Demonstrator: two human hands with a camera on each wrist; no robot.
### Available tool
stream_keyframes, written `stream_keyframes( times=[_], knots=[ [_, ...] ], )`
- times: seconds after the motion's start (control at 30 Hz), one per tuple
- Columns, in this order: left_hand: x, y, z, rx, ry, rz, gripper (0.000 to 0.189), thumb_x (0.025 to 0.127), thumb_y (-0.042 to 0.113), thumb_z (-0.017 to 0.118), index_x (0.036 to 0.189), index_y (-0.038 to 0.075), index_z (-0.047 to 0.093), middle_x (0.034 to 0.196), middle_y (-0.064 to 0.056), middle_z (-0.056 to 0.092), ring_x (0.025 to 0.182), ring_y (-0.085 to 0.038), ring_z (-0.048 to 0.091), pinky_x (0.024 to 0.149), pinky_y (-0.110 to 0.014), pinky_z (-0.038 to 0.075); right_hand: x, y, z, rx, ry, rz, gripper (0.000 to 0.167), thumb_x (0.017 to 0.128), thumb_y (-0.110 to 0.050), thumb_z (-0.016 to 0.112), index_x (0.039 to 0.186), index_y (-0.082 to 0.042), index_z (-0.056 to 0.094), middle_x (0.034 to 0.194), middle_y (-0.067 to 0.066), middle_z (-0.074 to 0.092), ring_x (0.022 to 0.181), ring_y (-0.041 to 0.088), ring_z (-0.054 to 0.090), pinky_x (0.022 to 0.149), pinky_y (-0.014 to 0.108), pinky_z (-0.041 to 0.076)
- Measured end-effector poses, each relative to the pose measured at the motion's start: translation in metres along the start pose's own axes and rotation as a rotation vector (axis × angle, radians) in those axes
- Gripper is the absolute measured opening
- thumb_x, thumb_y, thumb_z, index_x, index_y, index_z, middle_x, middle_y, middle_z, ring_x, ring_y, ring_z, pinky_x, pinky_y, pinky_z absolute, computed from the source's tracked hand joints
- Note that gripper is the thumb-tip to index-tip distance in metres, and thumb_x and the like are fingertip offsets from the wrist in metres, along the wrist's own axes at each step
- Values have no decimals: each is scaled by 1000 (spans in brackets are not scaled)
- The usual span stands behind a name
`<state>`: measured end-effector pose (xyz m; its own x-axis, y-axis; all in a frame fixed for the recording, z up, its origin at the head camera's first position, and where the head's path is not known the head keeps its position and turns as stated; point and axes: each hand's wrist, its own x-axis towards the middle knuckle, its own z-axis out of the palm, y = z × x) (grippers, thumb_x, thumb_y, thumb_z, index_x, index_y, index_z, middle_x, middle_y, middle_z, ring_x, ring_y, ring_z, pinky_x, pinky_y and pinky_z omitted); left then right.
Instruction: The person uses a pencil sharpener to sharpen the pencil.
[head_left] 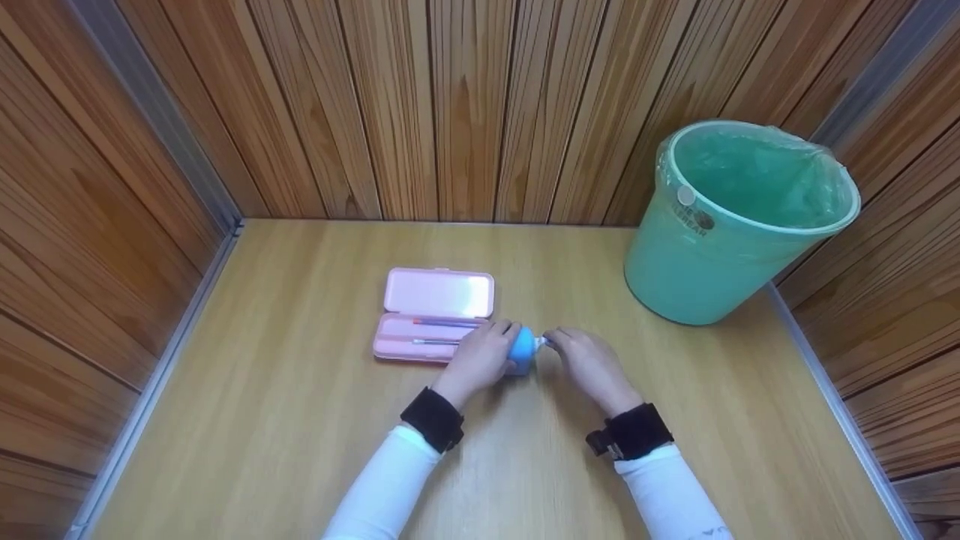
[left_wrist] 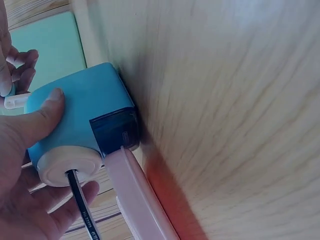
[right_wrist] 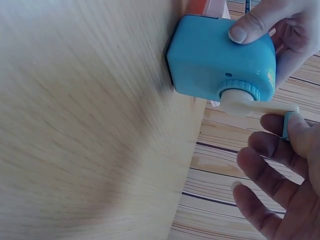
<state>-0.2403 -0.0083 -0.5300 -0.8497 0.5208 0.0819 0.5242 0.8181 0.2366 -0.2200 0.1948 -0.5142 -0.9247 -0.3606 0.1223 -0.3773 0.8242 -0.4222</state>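
A blue crank pencil sharpener [left_wrist: 85, 95] stands on the table beside the pink pencil case. My left hand [head_left: 484, 352] grips it, thumb on its top and fingers round the far side. A dark pencil [left_wrist: 83, 207] sticks out of the sharpener's round cream-coloured front. On the opposite side, my right hand [head_left: 589, 364] pinches the small blue knob of the white crank [right_wrist: 270, 107] between thumb and index finger, the other fingers loosely bent. The pink pencil case [head_left: 390, 349] lies with its lid [head_left: 435, 292] raised, and an orange-ended pencil [head_left: 442, 323] shows in it.
A green trash bin [head_left: 690, 262] with a clear liner stands at the back right of the wooden table [head_left: 300, 420]. Wood-panelled walls [head_left: 465, 112] close off the back and both sides, with metal strips along the edges.
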Motion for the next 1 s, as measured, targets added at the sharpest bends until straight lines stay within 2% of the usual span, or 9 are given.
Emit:
stream_keyframes(
  times=[0.2,0.33,0.6,1.0],
  knots=[
    [-1,-2,-1,-11,5,5,65,87,23,75,144,7,48,139,-12,53,126,-29,50,106,-41,40,6,2,3,14,3,53,30,101,-11,54,130,-11,61,123,7,65,115,28,59,97,49,47],
    [-2,-2,0,-22,13,3,65,87,22,75,144,8,48,139,-12,52,126,-29,50,105,-41,40,12,5,5,17,12,59,31,100,-9,54,131,-11,60,124,8,65,115,28,60,96,49,47],
    [-4,-3,3,7,43,22,62,87,22,75,142,8,51,136,-11,55,122,-29,53,100,-41,45,23,11,6,-17,36,12,30,98,-2,54,127,-7,63,119,12,67,108,30,64,90,47,51],
    [-4,-3,2,-28,29,2,62,88,21,73,144,8,48,140,-12,52,127,-30,50,104,-42,42,34,16,8,74,-50,136,32,103,-10,49,133,-11,60,125,9,64,116,30,59,96,49,48]
  ],
)
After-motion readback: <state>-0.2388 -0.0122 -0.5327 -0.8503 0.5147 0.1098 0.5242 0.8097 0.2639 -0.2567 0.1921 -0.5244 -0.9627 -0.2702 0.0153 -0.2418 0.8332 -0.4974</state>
